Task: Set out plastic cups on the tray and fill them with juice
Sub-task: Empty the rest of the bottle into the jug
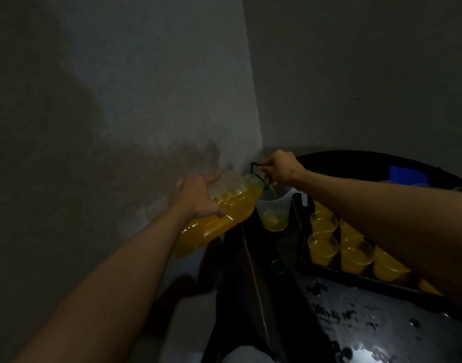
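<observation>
Rough grey wall (120, 100) corner close on left. Glossy black table (368, 323), rounded edge, bearing black tray (355, 277). Ribbed clear bottle (224, 216) of juice tilted: left hand (198, 197) wrapped round body, right hand (279, 167) gripping green loop handle (254, 166) at neck, pouring into translucent jug (274, 208) beside tray. Juice-filled clear cups (324, 244) on tray, right forearm crossing above. Green cap (278, 267) near tray
</observation>
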The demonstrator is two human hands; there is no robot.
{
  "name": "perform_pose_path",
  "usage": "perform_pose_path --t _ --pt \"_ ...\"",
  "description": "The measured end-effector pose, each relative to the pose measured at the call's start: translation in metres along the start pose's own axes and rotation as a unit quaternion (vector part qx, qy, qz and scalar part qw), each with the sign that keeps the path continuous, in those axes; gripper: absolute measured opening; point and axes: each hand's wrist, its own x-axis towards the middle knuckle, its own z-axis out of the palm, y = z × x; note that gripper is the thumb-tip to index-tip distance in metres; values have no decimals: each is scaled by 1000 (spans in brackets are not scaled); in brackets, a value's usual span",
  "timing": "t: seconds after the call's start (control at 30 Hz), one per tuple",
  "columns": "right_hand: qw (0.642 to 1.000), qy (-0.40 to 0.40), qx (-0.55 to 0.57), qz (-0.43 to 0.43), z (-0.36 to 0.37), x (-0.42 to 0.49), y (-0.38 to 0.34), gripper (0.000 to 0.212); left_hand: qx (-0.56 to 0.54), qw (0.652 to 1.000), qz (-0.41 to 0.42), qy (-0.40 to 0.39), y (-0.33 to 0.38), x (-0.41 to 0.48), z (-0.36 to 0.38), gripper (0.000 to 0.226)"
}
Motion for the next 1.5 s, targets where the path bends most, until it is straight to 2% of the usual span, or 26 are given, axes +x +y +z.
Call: perform_pose_path --t 0.27,0.57,1.5 --pt "1000 -9 10 2 4 1 0 26 -7 999 -31 -4 1 2 -1 120" --pt "1000 3 -3 -4 6 -2 1 26 3 1000 -21 -7 4 -2 -4 111" --pt "999 -5 51 17 6 -3 8 23 28 999 -5 -29 11 0 -16 110"
